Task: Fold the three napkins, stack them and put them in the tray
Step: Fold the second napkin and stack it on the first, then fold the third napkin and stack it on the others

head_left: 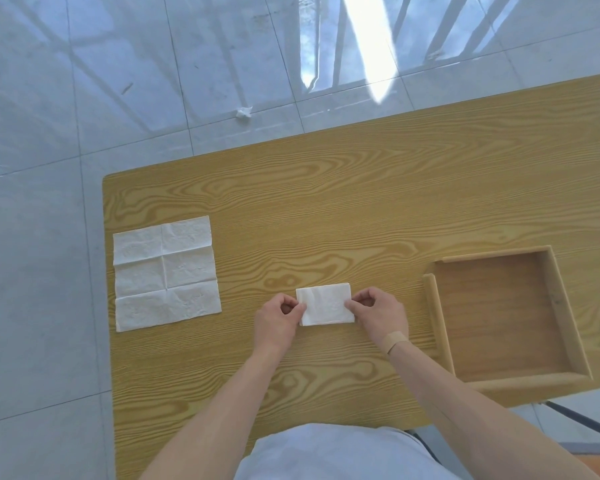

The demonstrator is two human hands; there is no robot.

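Observation:
A small folded white napkin (326, 304) lies on the wooden table (326, 209) in front of me. My left hand (278, 318) pinches its left edge and my right hand (378, 315) pinches its right edge. An unfolded white napkin (166, 273) with crease lines lies flat near the table's left edge. An empty wooden tray (437, 313) sits at the right, close to my right hand. I cannot tell whether the folded piece is one napkin or more than one.
The table's left edge runs just beside the flat napkin, and its near edge is at my body. Grey floor tiles surround the table. A crumpled white scrap (244, 112) lies on the floor beyond the far edge.

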